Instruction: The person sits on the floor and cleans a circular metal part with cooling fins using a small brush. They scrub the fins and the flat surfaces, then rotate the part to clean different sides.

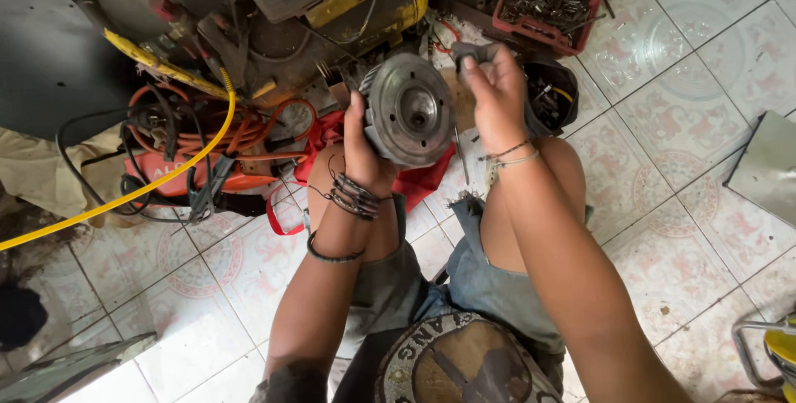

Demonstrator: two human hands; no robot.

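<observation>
From the head camera, the person squats over a tiled floor (pixel 688 162) with pink patterned tiles, knees apart, both arms stretched forward. The left hand (pixel 365 150) grips a round grey metal engine part (pixel 410 110) from its left side and underneath, thumb lying up along the rim, fingers wrapped behind it. The part is held up in the air above the floor, its flat face with a raised hub turned toward the camera. The right hand (pixel 495 96) is closed on a small dark tool (pixel 468 53) pinched between thumb and fingertips, just at the upper right rim of the part and touching or almost touching it; which one cannot be told. Dark cord bracelets circle the left wrist, thin bangles the right.

A red cloth (pixel 419 179) lies on the floor right under the part. Behind it, toward the top edge of the floor, stands a grimy machine (pixel 323 5) with yellow panels. A tangle of orange cable (pixel 224 133) and a yellow hose (pixel 141 191) crowd the floor's left side, close to the left forearm. A black container (pixel 551 96) of small parts sits just behind the right hand, and a red tray (pixel 551 1) of metal bits lies further off toward the top right. A grey sheet (pixel 767 167) rests at the right edge.
</observation>
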